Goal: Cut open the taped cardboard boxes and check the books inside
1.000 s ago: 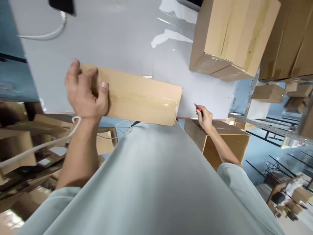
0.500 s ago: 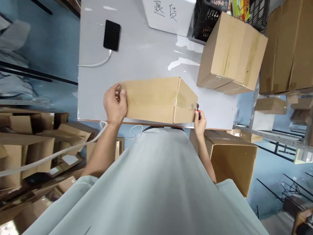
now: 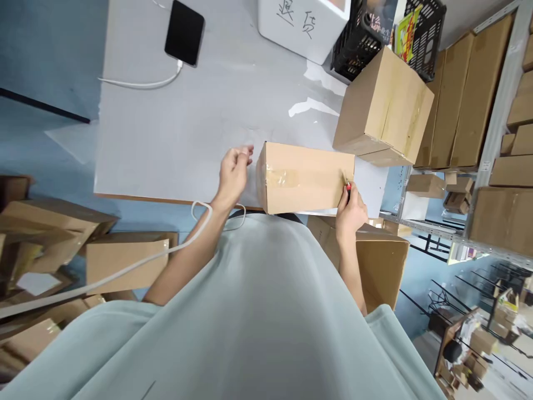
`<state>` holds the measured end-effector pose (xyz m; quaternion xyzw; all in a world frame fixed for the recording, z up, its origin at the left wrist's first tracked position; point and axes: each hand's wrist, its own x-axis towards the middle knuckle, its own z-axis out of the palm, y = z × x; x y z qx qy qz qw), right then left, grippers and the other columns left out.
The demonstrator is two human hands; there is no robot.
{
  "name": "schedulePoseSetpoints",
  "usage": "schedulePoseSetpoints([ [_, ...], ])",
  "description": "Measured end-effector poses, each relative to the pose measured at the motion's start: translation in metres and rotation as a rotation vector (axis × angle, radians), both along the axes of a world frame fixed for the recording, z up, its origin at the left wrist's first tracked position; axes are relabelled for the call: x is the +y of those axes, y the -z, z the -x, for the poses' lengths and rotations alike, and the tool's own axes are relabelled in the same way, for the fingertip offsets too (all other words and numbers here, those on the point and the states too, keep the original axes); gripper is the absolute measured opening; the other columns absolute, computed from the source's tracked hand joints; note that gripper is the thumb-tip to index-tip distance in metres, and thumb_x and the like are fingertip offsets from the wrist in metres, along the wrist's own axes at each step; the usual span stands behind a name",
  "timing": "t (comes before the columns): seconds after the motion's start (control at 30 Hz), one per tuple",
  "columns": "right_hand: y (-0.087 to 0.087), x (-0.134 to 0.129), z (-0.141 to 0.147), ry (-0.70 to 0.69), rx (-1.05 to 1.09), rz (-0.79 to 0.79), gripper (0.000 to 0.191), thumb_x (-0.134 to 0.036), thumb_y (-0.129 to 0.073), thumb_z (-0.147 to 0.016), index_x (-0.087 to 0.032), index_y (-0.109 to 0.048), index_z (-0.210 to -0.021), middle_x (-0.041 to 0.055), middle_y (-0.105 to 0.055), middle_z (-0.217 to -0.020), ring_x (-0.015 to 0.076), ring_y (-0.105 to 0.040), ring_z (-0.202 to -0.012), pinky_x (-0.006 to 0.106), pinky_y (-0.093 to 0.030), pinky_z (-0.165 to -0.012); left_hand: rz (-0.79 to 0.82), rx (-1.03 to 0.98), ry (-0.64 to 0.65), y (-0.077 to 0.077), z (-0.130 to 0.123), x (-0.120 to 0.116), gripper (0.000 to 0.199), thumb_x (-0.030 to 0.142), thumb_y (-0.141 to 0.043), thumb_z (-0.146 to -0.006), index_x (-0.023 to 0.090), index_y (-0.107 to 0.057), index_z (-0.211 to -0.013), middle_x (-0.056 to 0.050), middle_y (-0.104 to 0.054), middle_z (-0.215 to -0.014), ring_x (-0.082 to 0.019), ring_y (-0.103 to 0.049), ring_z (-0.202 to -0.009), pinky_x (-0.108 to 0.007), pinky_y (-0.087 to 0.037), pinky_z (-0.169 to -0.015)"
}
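Observation:
A closed cardboard box (image 3: 308, 175) lies at the front edge of the grey-white table (image 3: 166, 133), with clear tape on its left part. My right hand (image 3: 351, 210) is wrapped round a small red and black cutter (image 3: 348, 188) at the box's right end, its blade over the cardboard. Just left of the box, my left hand (image 3: 235, 169) is raised over the table, apart from the box, its fingers loosely curled and spread with nothing in them.
A larger carton (image 3: 385, 108), a black crate (image 3: 358, 41) and a white bin (image 3: 303, 25) stand at the back right. A black phone (image 3: 184, 33) on a white cable lies back left. Below the table at right is an open box (image 3: 381, 269).
The box has been turned and shifted, so another side faces up. My left hand has come off it and moved right. The cutter is now over the box's top at its right end.

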<state>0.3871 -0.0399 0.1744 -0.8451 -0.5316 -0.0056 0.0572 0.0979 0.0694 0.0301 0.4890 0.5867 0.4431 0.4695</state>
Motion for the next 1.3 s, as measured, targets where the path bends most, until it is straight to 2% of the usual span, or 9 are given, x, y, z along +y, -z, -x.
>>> schedulePoseSetpoints([
  [0.07,0.001,-0.001,0.013,-0.014,-0.048,0.015,0.057,-0.04,-0.031,-0.124,-0.019,-0.07,-0.159,0.0242,-0.078,-0.149,0.0361,-0.081,-0.128,0.047,-0.06,-0.106,-0.117,-0.131,0.069,-0.036,0.011,0.003,0.044,0.067,-0.05,-0.115,0.029,-0.067,-0.127,-0.011,-0.068,-0.161,-0.03,-0.067,-0.151,-0.05,-0.056,-0.126],
  [0.17,-0.002,0.001,0.023,-0.018,-0.097,0.032,0.052,-0.036,-0.036,-0.124,-0.02,-0.072,-0.157,0.0231,-0.079,-0.146,0.0324,-0.081,-0.126,0.041,-0.06,-0.102,-0.164,-0.119,0.235,-0.084,0.022,0.009,0.041,0.059,-0.062,-0.111,0.029,-0.071,-0.137,-0.008,-0.076,-0.151,-0.031,-0.07,-0.147,-0.053,-0.055,-0.128],
  [0.3,-0.019,-0.001,0.028,0.039,-0.069,-0.064,0.045,-0.036,-0.046,-0.121,-0.02,-0.074,-0.152,0.0199,-0.079,-0.143,0.0291,-0.081,-0.122,0.033,-0.06,-0.093,-0.075,-0.048,0.355,-0.114,0.036,0.013,0.038,0.05,-0.077,-0.099,0.024,-0.082,-0.127,-0.008,-0.083,-0.138,-0.033,-0.078,-0.131,-0.05,-0.06,-0.124],
  [0.43,-0.044,-0.013,0.056,0.185,0.001,-0.146,0.05,-0.044,-0.044,-0.12,-0.019,-0.071,-0.154,0.0175,-0.084,-0.124,0.0317,-0.083,-0.107,0.035,-0.059,-0.086,0.008,-0.116,0.427,-0.113,0.05,0.016,0.041,0.048,-0.082,-0.095,0.024,-0.086,-0.128,-0.009,-0.083,-0.14,-0.032,-0.078,-0.132,-0.047,-0.061,-0.123],
  [0.57,-0.063,-0.026,0.114,0.067,0.314,0.042,0.052,-0.05,-0.039,-0.12,-0.023,-0.07,-0.153,0.0098,-0.087,-0.103,0.0291,-0.082,-0.086,0.036,-0.061,-0.08,0.009,-0.111,0.446,-0.109,0.054,0.022,0.037,0.044,-0.084,-0.092,0.026,-0.088,-0.124,-0.008,-0.085,-0.135,-0.032,-0.08,-0.125,-0.048,-0.064,-0.118],
  [0.67,-0.067,-0.029,0.157,-0.084,0.507,0.165,0.051,-0.044,-0.048,-0.117,-0.026,-0.063,-0.162,0.0079,-0.089,-0.116,0.0277,-0.084,-0.091,0.036,-0.064,-0.085,-0.026,-0.086,0.451,-0.109,0.052,0.027,0.032,0.041,-0.083,-0.091,0.027,-0.089,-0.119,-0.007,-0.087,-0.13,-0.032,-0.08,-0.123,-0.047,-0.066,-0.113],
  [0.77,-0.067,-0.024,0.185,-0.142,0.514,0.232,0.054,-0.04,-0.051,-0.117,-0.029,-0.058,-0.169,0.0074,-0.089,-0.126,0.028,-0.088,-0.098,0.037,-0.066,-0.093,-0.043,-0.085,0.456,-0.108,0.05,0.029,0.03,0.039,-0.082,-0.09,0.028,-0.09,-0.117,-0.006,-0.087,-0.128,-0.032,-0.08,-0.123,-0.045,-0.067,-0.109],
  [0.9,-0.068,-0.011,0.197,-0.154,0.404,0.275,0.052,-0.04,-0.05,-0.12,-0.029,-0.061,-0.17,0.0088,-0.089,-0.131,0.0318,-0.088,-0.112,0.038,-0.065,-0.096,-0.048,-0.084,0.454,-0.104,0.051,0.029,0.028,0.04,-0.082,-0.09,0.029,-0.09,-0.114,-0.006,-0.088,-0.125,-0.032,-0.081,-0.117,-0.045,-0.067,-0.106],
  [1.3,-0.086,0.006,0.22,-0.15,0.242,0.448,0.055,-0.034,-0.044,-0.122,-0.028,-0.054,-0.175,0.0076,-0.09,-0.127,0.0303,-0.087,-0.115,0.037,-0.064,-0.1,-0.047,-0.108,0.449,-0.104,0.05,0.026,0.025,0.037,-0.08,-0.09,0.029,-0.09,-0.112,-0.005,-0.088,-0.123,-0.031,-0.081,-0.114,-0.045,-0.066,-0.106],
])
